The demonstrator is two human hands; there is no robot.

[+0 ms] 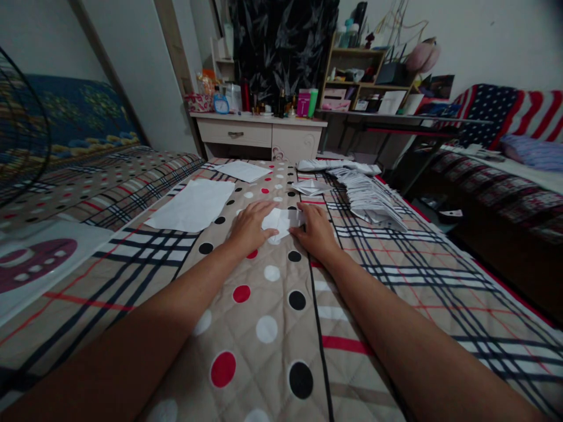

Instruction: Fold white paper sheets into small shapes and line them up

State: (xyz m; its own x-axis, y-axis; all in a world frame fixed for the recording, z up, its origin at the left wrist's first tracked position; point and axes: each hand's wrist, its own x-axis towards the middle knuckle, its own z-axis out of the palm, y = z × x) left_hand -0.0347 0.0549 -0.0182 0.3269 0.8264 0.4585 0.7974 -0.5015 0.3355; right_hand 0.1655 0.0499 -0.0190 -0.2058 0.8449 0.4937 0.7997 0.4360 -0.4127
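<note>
A small folded piece of white paper (284, 221) lies on the quilt between my two hands. My left hand (253, 225) grips its left edge, thumb toward me and fingers on the far side. At the right edge, my right hand (319, 230) holds it the same way, its fingertips partly covering the paper. Just beyond is a folded paper piece (311, 187) with pointed ends. To the right a long row of folded papers (372, 199) leans together.
White sheets (193, 205) lie on the left of the quilt, with another paper stack (243, 171) farther back. A white bundle (336, 166) rests at the far right. A printed plastic bag (44, 258) is at left. A white dresser (259, 135) stands beyond the bed.
</note>
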